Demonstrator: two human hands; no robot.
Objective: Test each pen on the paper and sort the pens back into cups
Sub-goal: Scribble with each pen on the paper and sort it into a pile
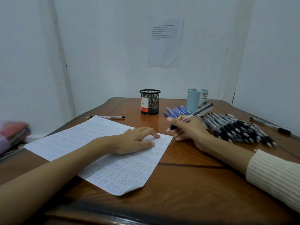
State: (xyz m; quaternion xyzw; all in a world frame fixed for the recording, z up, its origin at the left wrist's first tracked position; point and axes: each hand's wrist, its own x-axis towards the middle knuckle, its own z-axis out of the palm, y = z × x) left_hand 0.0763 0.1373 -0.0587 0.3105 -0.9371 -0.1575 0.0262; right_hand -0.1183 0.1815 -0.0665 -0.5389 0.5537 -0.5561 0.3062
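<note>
Holding the sheet down, the left hand (138, 140) lies flat on the paper (73, 138) with fingers straight and spread, gripping nothing. The right hand (190, 132) pinches a clear pen (196, 112) in a writing grip, fingers curled round the barrel near its dark grip. The pen's tip points down and left, just beside the paper's far right corner; whether it touches the wooden table (186, 184) cannot be told.

The paper is densely covered with small marks. Two cups stand at the far side: a black mesh cup (150, 102) and a light blue cup (194, 99); no pens show above either rim. A cluster of blue pens (176, 111) lies just in front of the blue cup. A large pile of black-grip pens (235, 129) lies to the right of the right hand. One single pen (107, 117) lies beyond the paper's far edge, and another (269, 125) lies apart at the far right.

Judgement: the pen in hand is about to be tested, and sorting has barely begun.

Risks noted:
- The tip sits at the sheet's edge, so a stroke begun there may mark the table.
- With the sheet so full, a faint new line could be lost among old marks, and a failing pen passed as good.
- The right wrist lies near the black-grip pile, so a sweep of the forearm could roll pens off the table.
- Untested and tested pens lie loose in several groups and could be mixed.
</note>
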